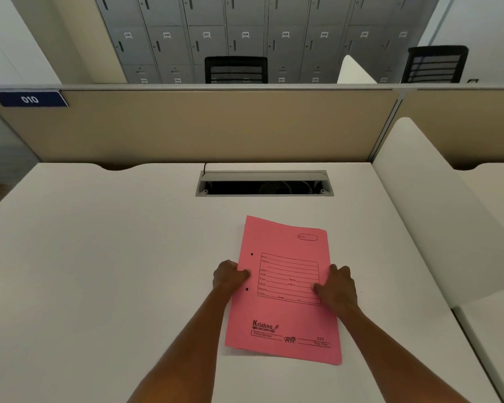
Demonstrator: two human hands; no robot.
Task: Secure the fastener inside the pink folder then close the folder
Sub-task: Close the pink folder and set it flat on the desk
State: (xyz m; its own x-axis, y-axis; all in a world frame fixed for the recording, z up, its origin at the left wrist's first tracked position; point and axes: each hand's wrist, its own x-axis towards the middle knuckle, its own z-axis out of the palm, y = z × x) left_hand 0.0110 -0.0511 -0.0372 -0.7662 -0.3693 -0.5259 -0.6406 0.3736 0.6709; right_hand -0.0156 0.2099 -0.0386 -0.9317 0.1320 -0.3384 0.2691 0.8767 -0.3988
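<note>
A pink folder [282,312] lies closed and flat on the white desk [114,271], front cover up, with a printed form and two punch holes near its left edge. My left hand [229,276] grips the folder's left edge, thumb on the cover. At the opposite edge, my right hand [336,286] holds the folder with its thumb pressed on the cover. The fastener inside is hidden by the cover.
An open cable tray slot [264,184] is set in the desk behind the folder. A beige partition [201,126] bounds the far edge, and a white divider [437,213] rises on the right. Lockers and two black chairs stand beyond.
</note>
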